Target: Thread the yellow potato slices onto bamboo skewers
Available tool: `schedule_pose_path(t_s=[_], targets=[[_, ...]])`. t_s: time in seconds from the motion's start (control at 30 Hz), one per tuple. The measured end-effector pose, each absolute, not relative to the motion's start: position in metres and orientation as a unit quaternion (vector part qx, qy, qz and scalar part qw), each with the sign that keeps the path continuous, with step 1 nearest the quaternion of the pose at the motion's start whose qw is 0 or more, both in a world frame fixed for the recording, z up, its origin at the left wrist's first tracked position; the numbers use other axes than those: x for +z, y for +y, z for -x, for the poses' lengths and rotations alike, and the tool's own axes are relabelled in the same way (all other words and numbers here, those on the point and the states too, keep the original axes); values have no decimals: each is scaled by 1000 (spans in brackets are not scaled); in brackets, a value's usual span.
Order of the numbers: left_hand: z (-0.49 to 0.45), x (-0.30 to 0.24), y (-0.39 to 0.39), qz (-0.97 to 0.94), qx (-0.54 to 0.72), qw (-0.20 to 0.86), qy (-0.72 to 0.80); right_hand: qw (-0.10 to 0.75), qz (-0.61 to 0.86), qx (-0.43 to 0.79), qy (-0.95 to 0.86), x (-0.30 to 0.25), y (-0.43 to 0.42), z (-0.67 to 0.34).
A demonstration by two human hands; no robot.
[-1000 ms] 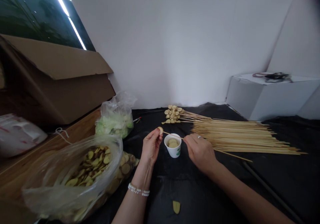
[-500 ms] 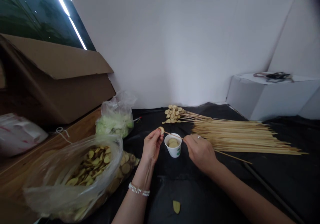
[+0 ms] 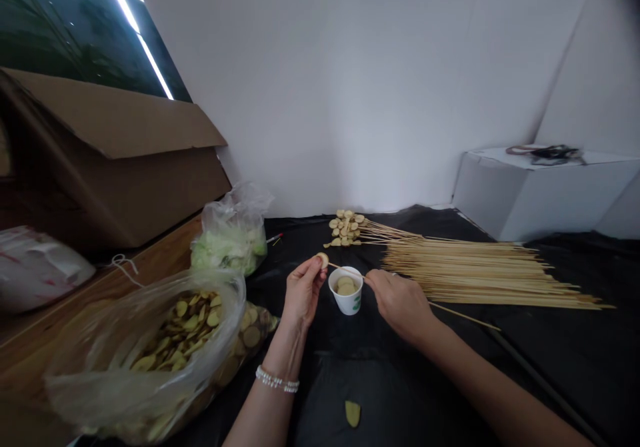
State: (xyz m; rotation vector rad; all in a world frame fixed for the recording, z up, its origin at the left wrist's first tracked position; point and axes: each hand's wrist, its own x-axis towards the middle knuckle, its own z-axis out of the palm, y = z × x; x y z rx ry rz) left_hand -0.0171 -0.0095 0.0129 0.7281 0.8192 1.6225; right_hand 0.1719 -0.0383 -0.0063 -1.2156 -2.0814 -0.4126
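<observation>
Between the thumb and fingers of my left hand (image 3: 303,290) is a round, pale potato-like slice (image 3: 323,260). My right hand (image 3: 400,304) is closed around a thin bamboo skewer (image 3: 465,317), whose front end meets the slice; whether it has gone through, I cannot tell. Just under the skewer, between both hands, stands a white paper cup (image 3: 351,304) with several slices (image 3: 346,286) inside. Behind it lie finished-looking skewers with slices (image 3: 346,227) on their tips. A long pile of bare bamboo skewers (image 3: 470,270) spreads beyond my right hand.
An open plastic bag of slices (image 3: 187,327) sits at left, with a tied bag of pale green pieces (image 3: 230,244) behind it. One loose slice (image 3: 353,414) lies on the black sheet (image 3: 400,394). A cardboard box (image 3: 125,187) and a white box (image 3: 505,190) flank the workspace.
My right hand has shifted very slightly left with the skewer, toward the slice. My left hand holds the slice in nearly the same place.
</observation>
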Motion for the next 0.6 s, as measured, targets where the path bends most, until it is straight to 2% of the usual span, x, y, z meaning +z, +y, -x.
schedule_pose_path(t_s=[0.2,0.33,0.6], targets=[[20,15,-9,-281,710,540,353,387,426,-204,-792,-1,-39,-172],[19,13,-9,-292,701,549,348,389,432,-217,-784,-4,-39,-173],[16,11,-10,-304,691,556,348,368,459,-149,-795,-10,-37,-171]])
